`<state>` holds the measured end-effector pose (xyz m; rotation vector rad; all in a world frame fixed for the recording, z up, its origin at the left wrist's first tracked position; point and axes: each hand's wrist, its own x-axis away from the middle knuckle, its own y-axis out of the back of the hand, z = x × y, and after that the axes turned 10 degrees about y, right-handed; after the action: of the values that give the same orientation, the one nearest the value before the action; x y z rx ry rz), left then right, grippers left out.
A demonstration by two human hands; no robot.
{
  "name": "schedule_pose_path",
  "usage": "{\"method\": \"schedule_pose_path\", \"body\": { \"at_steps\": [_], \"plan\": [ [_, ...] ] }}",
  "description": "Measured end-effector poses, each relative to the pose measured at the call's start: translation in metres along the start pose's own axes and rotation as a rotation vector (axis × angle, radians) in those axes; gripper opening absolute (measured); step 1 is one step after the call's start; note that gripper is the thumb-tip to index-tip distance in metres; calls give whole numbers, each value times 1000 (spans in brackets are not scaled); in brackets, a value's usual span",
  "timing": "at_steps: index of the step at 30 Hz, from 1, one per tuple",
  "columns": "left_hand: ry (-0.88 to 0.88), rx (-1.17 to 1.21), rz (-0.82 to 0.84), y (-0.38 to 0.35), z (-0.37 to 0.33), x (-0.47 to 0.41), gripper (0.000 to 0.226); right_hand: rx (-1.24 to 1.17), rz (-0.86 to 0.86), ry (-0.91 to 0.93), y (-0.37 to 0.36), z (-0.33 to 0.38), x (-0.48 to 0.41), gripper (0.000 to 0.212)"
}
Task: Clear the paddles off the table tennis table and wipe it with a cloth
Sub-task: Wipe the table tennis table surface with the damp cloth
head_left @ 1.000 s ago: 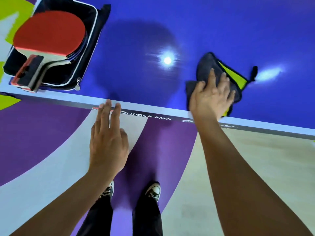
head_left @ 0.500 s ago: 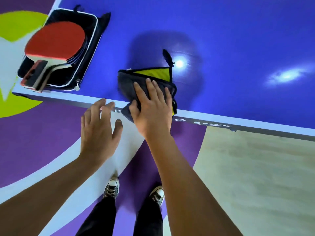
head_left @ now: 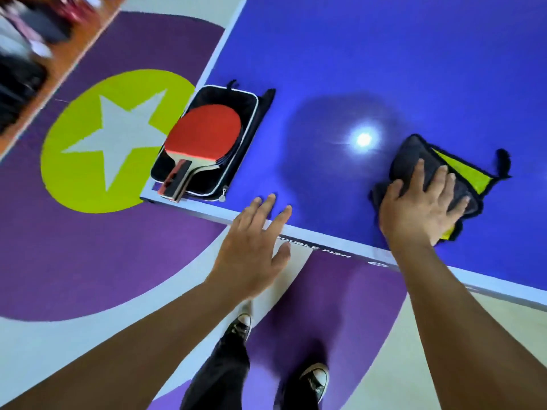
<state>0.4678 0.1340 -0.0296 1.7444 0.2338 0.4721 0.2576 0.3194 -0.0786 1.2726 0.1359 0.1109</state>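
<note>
Cloth [head_left: 426, 176] sits right of centre in the frame, near the surface's [head_left: 384, 69] near edge. Dark grey, folded, yellow-green inner face showing at the right. Judgement: soft, light, limp. It will bunch if pushed by one corner, so a flat palm pressing on the middle is the right hold.

Right hand [head_left: 414, 208]: flat on top of the cloth, fingers [head_left: 442, 180] spread and extended, pressing down, not clenched around it.

Left hand [head_left: 251, 244]: lower centre, fingers loosely splayed, grasping nothing, tips over the white edge line; contact with the surface unclear.

Red-faced paddle [head_left: 204, 134] lies in an open black zip case [head_left: 231, 161] at the surface's corner, left of centre, handle overhanging the edge. Rigid and light; best taken by the handle.
</note>
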Motion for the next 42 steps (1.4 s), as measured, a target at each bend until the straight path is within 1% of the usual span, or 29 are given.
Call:
{"method": "schedule_pose_path", "body": {
  "at_steps": [4, 6, 8, 10, 12, 15, 21, 23, 26, 28, 29, 31, 36, 39, 42],
  "plan": [
    [18, -51, -133, 42, 27, -16, 56, 25, 69, 303, -23, 75, 7, 59],
    [38, -58, -157, 56, 42, -35, 56, 39, 81, 431, -33, 105, 6, 58],
    [54, -70, -163, 70, 57, -59, 56, 72, 101, 516, -41, 125, -10, 61],
    [62, -58, -164, 84, 75, -91, 55, 84, 114, 563, -50, 144, -42, 63],
    [78, -61, -149, 97, 89, -122, 55, 76, 106, 568, -58, 162, -78, 60],
    [127, -102, -84, 107, 116, -180, 59, 52, 78, 533, -73, 202, -148, 57],
    [142, 24, -32, 110, 175, -285, 62, 51, 68, 430, -106, 290, -268, 57],
    [130, 45, -16, 105, 192, -314, 64, 54, 61, 499, -118, 327, -285, 57],
    [143, 122, -14, 97, 208, -353, 68, 13, 66, 741, -134, 369, -298, 57],
    [153, 171, -4, 89, 210, -368, 70, -16, 105, 840, -140, 389, -317, 53],
    [148, 195, -5, 83, 210, -371, 70, -23, 115, 852, -143, 398, -332, 52],
    [142, 253, -21, 72, 210, -371, 71, -5, 116, 817, -150, 413, -365, 51],
    [104, 320, -186, 52, 215, -374, 73, -21, 53, 676, -166, 449, -430, 54],
    [87, 291, -202, 46, 216, -379, 74, -28, 9, 611, -171, 458, -447, 54],
    [82, 298, -202, 42, 217, -378, 76, -30, -17, 603, -173, 458, -444, 52]
  ]
}}
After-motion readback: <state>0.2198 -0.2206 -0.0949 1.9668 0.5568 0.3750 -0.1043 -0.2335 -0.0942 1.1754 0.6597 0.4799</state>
